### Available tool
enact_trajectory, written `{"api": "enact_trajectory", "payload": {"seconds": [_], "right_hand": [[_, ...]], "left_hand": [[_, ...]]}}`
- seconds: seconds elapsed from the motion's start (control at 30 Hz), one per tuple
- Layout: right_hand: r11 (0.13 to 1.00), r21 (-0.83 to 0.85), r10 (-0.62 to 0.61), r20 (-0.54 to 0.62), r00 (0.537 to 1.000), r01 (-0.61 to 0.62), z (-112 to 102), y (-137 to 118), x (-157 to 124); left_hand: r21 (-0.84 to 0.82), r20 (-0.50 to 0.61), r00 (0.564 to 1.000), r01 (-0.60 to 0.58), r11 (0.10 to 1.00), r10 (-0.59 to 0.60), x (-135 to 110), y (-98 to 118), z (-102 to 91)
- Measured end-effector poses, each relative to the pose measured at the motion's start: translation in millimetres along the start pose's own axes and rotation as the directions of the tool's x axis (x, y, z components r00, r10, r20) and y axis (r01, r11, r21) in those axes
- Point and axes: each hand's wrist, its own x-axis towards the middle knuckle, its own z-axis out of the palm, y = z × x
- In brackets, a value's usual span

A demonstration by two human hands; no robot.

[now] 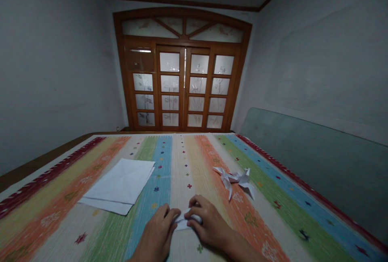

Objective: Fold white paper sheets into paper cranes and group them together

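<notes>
Both of my hands press on a small folded white paper [183, 222] that lies on a striped, many-coloured mat [188, 173]. My left hand [157, 235] pinches the paper's left side with curled fingers. My right hand [207, 223] covers its right side, fingers bent down on it. Most of the paper is hidden under the fingers. A stack of flat white sheets [121, 185] lies to the left of my hands. A finished folded paper figure [236, 180] with pointed limbs rests to the right, a little farther away.
The mat covers a wide low surface with a dark wooden edge [45, 159] on the left. A green padded panel [318, 165] runs along the right wall. A wooden door with frosted glass panes [182, 88] stands at the far end.
</notes>
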Motion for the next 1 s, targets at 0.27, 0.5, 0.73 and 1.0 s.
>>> {"api": "enact_trajectory", "payload": {"seconds": [0.27, 0.5, 0.73, 1.0], "right_hand": [[0.998, 0.024, 0.059, 0.026, 0.998, -0.06, -3.0, -6.3, 1.0], [0.98, 0.119, 0.166, -0.061, 0.984, -0.158, 6.2, -5.4, 3.8], [0.962, 0.161, 0.242, -0.12, 0.963, -0.221, 12.7, -6.5, 6.3], [0.998, 0.009, -0.061, -0.007, 0.998, 0.061, -2.2, 0.0, 1.1]], "left_hand": [[-0.056, -0.026, 0.999, -0.037, 0.998, 0.035, 0.0, 1.6, -1.6], [-0.065, -0.019, 1.0, -0.002, 0.998, 0.0, 2.1, 8.7, -8.1], [-0.029, -0.053, 0.999, 0.011, 1.0, -0.012, 1.7, 7.8, -6.6], [0.12, -0.075, 0.976, -0.196, 0.973, 0.206, -1.6, 4.8, -11.7]]}}
